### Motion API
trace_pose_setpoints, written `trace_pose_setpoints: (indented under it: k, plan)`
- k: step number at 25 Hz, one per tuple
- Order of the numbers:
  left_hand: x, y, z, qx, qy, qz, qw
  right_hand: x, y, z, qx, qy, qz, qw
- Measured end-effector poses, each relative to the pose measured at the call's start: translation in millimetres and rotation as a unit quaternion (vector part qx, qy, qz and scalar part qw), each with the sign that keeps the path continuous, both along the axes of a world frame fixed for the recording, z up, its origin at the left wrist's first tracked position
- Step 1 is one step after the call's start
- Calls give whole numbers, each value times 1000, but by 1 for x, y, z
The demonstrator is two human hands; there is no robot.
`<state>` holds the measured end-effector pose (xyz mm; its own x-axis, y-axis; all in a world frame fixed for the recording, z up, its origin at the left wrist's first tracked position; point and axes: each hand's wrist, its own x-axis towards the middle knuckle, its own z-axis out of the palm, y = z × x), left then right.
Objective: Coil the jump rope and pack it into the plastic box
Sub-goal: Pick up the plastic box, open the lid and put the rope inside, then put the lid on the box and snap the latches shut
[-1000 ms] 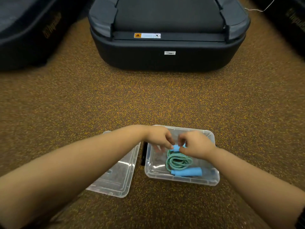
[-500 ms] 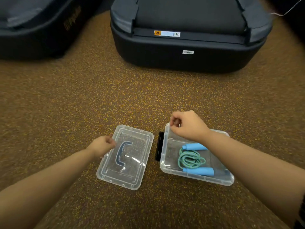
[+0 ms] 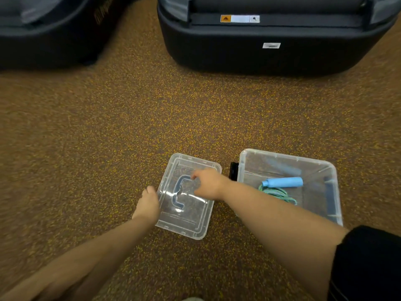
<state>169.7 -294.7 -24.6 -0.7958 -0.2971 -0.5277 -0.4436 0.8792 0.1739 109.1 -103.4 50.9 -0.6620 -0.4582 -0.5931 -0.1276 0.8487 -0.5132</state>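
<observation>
Two-thirds complete, by estimate. Found the jump rope (image 3: 280, 193) coiled in green loops and lying inside the plastic box (image 3: 286, 157), at the right of the scene, with one blue handle (image 3: 283, 182) lying across the box bottom on the far side of the coil. Could not see the second handle or the near part of the coil, both hidden behind the right forearm (image 3: 271, 213). Judged coiling done and packing done, subject to that hidden portion. Found the box open on top, standing on the speckled floor (image 3: 130, 127), with a black latch (image 3: 234, 171) on its left wall. Found the lid (image 3: 191, 220) lying flat on the floor just left of the box, apart from it, with a dark blue carrying grip (image 3: 179, 192) showing at its middle. Noted the hands apart, both at the lid. Noted the left hand (image 3: 148, 205) against the lid's left edge, touching it; could not tell whether gripping, with fingers out of sight. Noted the right hand (image 3: 208, 185) reaching across above the lid's far right part, fingers loosely bent toward the grip, holding nothing as far as visible; could not confirm contact, owing to blur. Judged closing the box the sole remaining step, though not strictly demanded by the task wording. Recommend checking for strands over the rim before seating the lid. Noted a large dark machine base (image 3: 260, 57) far beyond the box and a second dark unit (image 3: 43, 46) at far left, both well clear of the work.
</observation>
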Motion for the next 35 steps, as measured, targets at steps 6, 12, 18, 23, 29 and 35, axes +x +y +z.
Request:
trace_pose_setpoints:
  k: [6,12,18,23,29,35]
  plan:
    - [-6,-16,-4,63,-8,30,998,55,-21,-49,65,-105,-104,987]
    - [-17,-23,34,260,-93,77,958,74,-17,-59,-66,-111,-264,956]
    - [-17,-7,82,373,-119,27,920,54,-9,-43,-132,-185,-360,905]
    - [-20,7,115,384,-110,-52,915,32,-15,-33,-249,-266,-481,797]
    - [-16,25,152,283,35,-177,942,-3,-7,25,-477,-277,-574,605]
    - [-8,53,175,86,180,-335,921,-29,65,80,-577,-301,-527,546]
